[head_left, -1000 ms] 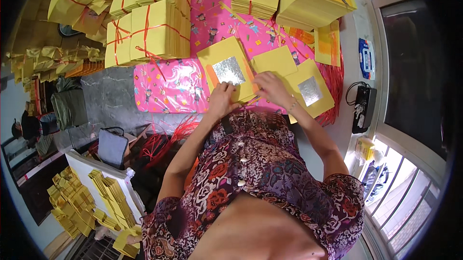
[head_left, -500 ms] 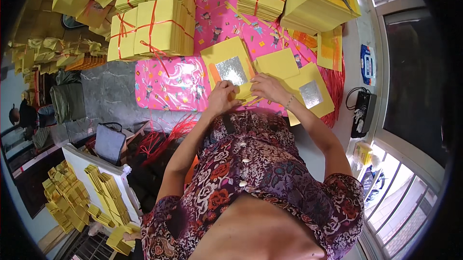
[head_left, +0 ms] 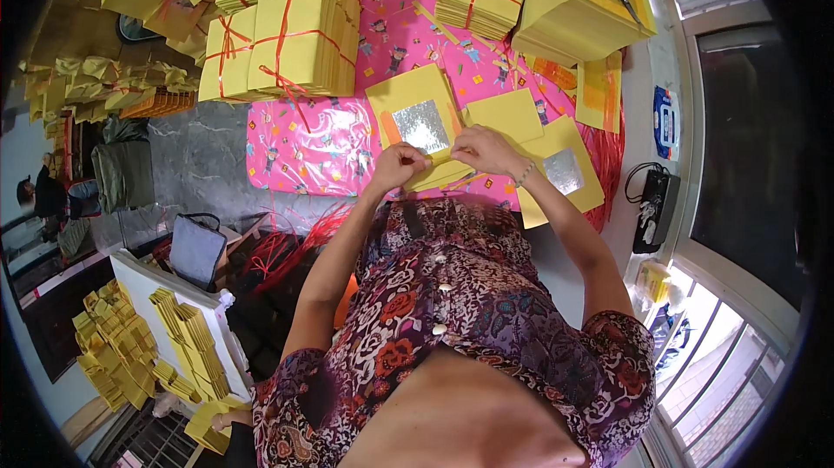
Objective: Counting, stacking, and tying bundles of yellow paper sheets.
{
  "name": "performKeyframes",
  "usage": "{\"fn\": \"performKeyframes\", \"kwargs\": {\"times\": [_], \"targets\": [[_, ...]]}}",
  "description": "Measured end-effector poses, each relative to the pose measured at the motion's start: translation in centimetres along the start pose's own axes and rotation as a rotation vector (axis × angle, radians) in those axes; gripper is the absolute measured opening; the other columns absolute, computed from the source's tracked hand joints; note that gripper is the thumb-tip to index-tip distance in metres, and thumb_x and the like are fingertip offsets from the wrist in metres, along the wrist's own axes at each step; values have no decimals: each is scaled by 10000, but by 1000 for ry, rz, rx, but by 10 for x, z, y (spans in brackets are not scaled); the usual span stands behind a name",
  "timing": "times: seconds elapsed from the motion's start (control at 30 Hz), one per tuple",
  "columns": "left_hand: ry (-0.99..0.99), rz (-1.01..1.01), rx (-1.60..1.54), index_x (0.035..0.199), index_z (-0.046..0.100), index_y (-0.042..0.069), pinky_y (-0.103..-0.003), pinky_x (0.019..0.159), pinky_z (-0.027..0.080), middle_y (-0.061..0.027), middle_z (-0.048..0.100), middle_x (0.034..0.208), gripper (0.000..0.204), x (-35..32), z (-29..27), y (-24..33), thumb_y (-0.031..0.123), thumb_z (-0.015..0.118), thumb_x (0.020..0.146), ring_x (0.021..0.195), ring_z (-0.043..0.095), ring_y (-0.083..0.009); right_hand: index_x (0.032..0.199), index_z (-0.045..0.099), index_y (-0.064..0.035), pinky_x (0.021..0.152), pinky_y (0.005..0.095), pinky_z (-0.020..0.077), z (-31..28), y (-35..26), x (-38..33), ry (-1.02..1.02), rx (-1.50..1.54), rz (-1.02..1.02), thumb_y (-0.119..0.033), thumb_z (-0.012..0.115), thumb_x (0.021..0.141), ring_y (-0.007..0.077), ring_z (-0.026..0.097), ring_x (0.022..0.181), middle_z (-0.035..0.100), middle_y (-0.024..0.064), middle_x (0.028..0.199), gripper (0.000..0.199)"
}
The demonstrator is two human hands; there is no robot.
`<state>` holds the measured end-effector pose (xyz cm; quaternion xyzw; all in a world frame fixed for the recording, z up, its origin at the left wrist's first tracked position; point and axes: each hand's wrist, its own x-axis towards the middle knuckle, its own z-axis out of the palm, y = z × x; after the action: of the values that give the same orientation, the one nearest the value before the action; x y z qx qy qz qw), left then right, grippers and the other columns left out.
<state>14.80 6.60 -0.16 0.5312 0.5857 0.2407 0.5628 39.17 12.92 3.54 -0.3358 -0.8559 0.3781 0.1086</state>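
The left hand (head_left: 400, 166) and right hand (head_left: 489, 154) had drawn closer, fingertips apparently pinching the near edge of the yellow rectangular paper sheet (head_left: 407, 91) with its silver foil square (head_left: 420, 126), on the pink patterned plastic tablecloth (head_left: 300, 151), so work seemed centred on that edge.

Behind the left hand (head_left: 401, 166) and right hand (head_left: 489, 153) is a blouse (head_left: 495, 277) in dark purple and maroon, densely printed. Pale scrolling shapes and red-orange flowers (head_left: 393, 339) crowd the left hand's side; bluish-teal motifs (head_left: 512, 312) show on the right hand's side. Round, whitish buttons (head_left: 440, 329) form a row along the front — midway between the two hands' sides — up to an open V-shaped neckline (head_left: 447, 348). The short sleeves (head_left: 624, 355), in matching print, end above the elbows, well apart from the hands. A thin bracelet (head_left: 525, 174) circles the wrist just behind the right hand.
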Motion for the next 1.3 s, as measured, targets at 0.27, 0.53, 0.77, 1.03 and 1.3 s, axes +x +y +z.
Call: {"fn": "performKeyframes", "kwargs": {"times": [0.27,0.53,0.77,1.03,1.3], "targets": [[-183,-197,-213,817,736,30,-221,731,485,-12,695,813,131,24,-20,-1,133,742,737,763,607,-76,818,640,-49,642,333,466,-5,-6,18,-21,186,193,-238,622,830,182,582,682,593,60,730,191],[-215,-306,-155,842,741,43,-233,704,482,-17,690,778,137,29,-24,10,126,745,733,729,597,-80,783,637,-32,638,280,465,9,17,25,-84,342,325,-222,617,824,104,573,664,621,22,693,195],[-199,-197,-178,856,741,45,-234,680,478,-25,689,768,132,27,-21,-1,118,729,748,715,589,-77,788,630,-29,643,273,459,2,5,23,-106,375,379,-227,627,821,94,559,672,612,17,691,200],[-214,-150,-113,814,686,32,-252,647,475,-34,666,726,190,23,-19,-5,210,723,757,690,587,-92,891,614,-47,628,329,454,5,6,13,2,123,8,-247,646,828,195,573,692,603,73,777,212],[-70,116,590,1003,618,48,-390,715,508,-180,658,826,345,16,-30,62,281,674,755,804,651,-315,962,586,-56,736,364,474,-20,-14,31,152,280,189,-258,678,802,274,593,824,601,100,862,273]]}}
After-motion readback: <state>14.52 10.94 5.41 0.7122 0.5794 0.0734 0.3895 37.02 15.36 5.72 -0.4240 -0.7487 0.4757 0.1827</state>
